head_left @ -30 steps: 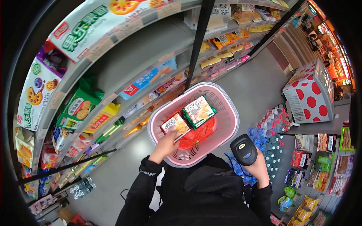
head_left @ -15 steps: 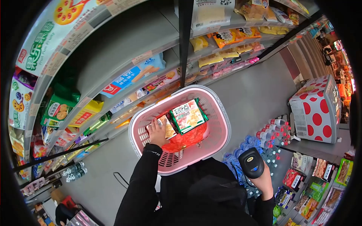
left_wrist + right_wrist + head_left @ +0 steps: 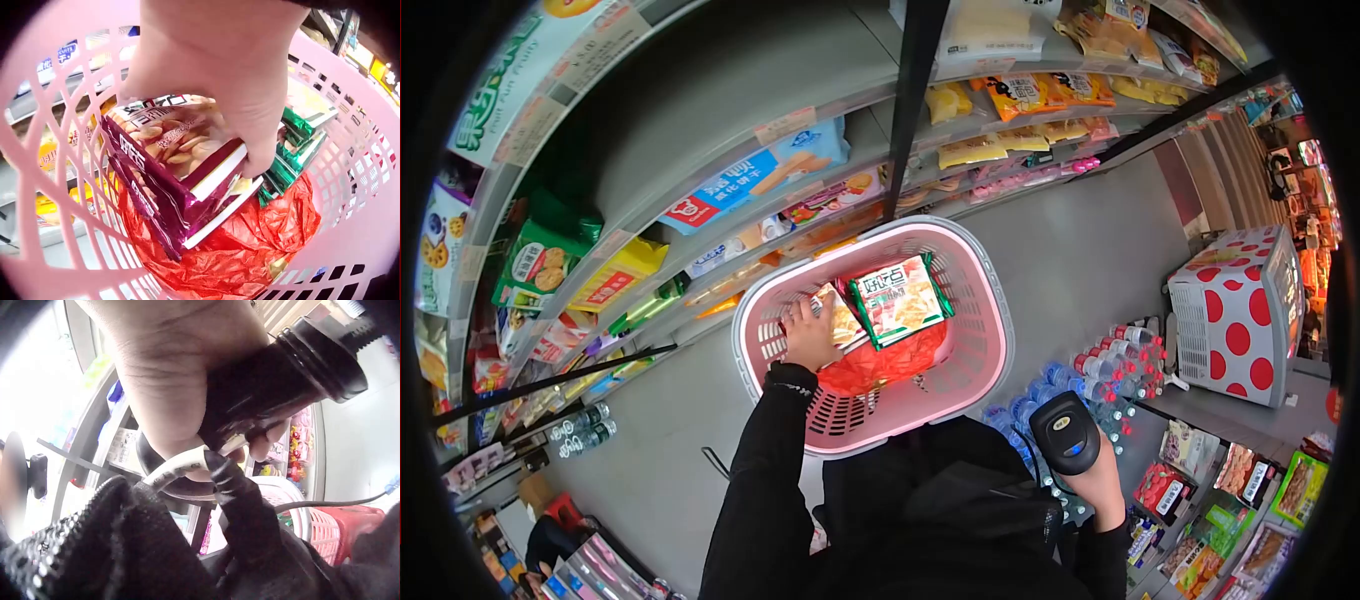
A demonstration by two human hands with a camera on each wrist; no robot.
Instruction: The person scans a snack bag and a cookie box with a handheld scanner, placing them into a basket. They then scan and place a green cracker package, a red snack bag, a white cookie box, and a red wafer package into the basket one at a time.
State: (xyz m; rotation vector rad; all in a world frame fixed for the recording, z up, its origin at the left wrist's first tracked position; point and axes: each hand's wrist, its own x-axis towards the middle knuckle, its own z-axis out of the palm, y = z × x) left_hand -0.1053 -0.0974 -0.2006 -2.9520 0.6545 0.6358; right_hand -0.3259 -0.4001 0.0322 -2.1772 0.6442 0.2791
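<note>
Inside the pink basket point(image 3: 990, 350), my left hand point(image 3: 808, 338) spreads over maroon biscuit packs point(image 3: 181, 147). In the left wrist view the thumb lies at the near edge of the upper pack, and the fingers are hidden behind the hand. Another maroon pack lies under it. Beside them sit green biscuit packs point(image 3: 897, 300), on top of crinkled red packaging point(image 3: 885, 368). My right hand point(image 3: 1100, 480) grips a black handheld barcode scanner point(image 3: 1066, 432) by its handle, outside the basket at the right. The scanner's dark handle point(image 3: 269, 384) fills the palm in the right wrist view.
Shelves of snacks run along the left and far side, with a blue biscuit bag point(image 3: 755, 175) near the basket. Bottled water point(image 3: 1090, 375) stands on the floor at right, before a red-dotted white box point(image 3: 1235, 315). Bagged snacks point(image 3: 1200, 520) hang at lower right.
My left hand has moved from the near edge of the maroon pack to spread across it, farther into the basket. My right hand keeps holding the scanner. The head view has shifted.
</note>
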